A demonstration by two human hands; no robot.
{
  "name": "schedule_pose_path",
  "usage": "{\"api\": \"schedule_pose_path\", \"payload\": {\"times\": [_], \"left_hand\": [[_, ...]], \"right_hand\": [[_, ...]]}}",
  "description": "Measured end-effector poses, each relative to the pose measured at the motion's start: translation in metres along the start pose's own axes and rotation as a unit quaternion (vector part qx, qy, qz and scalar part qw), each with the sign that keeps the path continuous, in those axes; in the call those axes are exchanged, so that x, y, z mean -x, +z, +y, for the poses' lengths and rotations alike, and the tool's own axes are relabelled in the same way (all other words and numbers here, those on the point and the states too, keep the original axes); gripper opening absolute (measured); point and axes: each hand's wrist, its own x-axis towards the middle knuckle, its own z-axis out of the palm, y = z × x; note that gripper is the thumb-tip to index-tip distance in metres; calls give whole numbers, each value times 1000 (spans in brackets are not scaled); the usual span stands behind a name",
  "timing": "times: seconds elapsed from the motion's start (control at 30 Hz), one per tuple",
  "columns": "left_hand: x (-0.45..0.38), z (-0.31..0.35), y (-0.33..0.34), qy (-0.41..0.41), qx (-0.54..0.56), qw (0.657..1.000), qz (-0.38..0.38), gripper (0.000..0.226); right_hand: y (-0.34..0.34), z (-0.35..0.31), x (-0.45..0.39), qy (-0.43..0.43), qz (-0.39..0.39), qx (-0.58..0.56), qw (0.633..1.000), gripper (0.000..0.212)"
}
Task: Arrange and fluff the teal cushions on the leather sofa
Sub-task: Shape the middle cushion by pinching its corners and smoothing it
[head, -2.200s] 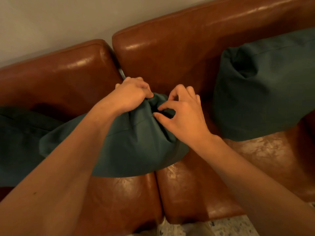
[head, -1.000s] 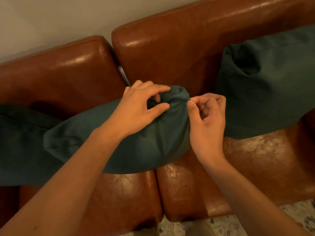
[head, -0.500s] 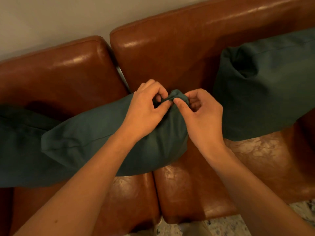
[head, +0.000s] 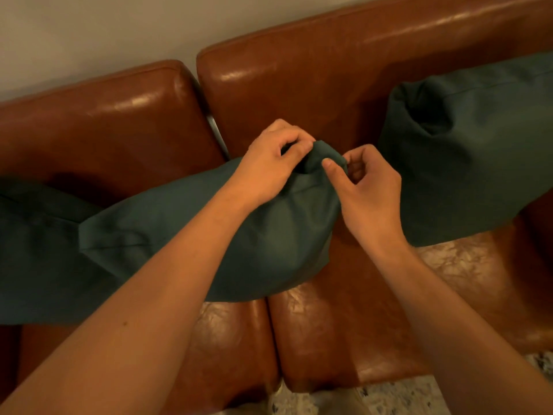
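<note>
Sofa [head: 344, 85]: glossy reddish-brown leather w/ pale highlights along back tops; seat pads lighter, mottled tan where creased. Middle cushion [head: 239, 235], right cushion [head: 466, 163] & left cushion [head: 36, 250]: all plain dark teal fabric, no pattern. Wall [head: 89, 31]: flat off-white/grey. Floor [head: 398, 396]: pale w/ dark speckles, terrazzo-like.

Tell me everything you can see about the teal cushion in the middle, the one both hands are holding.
The middle cushion is dark teal, of matte woven-looking fabric with a seam along its edge. It lies tilted across the gap between two seat pads of the brown leather sofa, soft and slumped. The left hand and the right hand each pinch its raised upper right corner. Its left end overlaps another teal cushion.
</note>
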Motion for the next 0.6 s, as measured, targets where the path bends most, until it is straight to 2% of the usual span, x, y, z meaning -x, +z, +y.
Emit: {"api": "schedule_pose_path", "payload": {"times": [0.1, 0.17, 0.23, 0.3, 0.37, 0.4, 0.43, 0.5, 0.53, 0.6], "left_hand": [[12, -4, -3, -9, -33, 995, 92, 24], [31, -11, -10, -21, -106, 988, 114, 32], [55, -20, -19, -36, -177, 976, 125, 37], [77, -28, -27, -62, -237, 959, 140, 41], [90, -33, -33, -80, -287, 942, 157, 42], [93, -35, -35, -81, -306, 935, 162, 44], [93, -36, -36, -82, -317, 932, 158, 45], [87, -38, -33, -103, -317, 934, 127, 49], [83, -42, -31, -121, -322, 933, 109, 51], [78, -56, -30, -137, -353, 922, 78, 55]], "right_hand": [[-2, 3, -13, 23, 25, 16, 999, 20], [-3, 3, -20, 35, 33, 16, 999, 21], [-2, -3, -23, 32, 47, 24, 998, 33], [0, -14, -21, -36, 90, 57, 994, 43], [15, -33, -12, -176, 108, 84, 975, 39], [29, -43, -6, -242, 65, 83, 965, 35], [47, -49, 1, -281, -14, 88, 956, 34], [84, -49, 11, -257, -202, 141, 935, 40], [99, -43, 12, -223, -261, 179, 922, 45], [113, -26, 7, -195, -294, 258, 900, 52]]}}
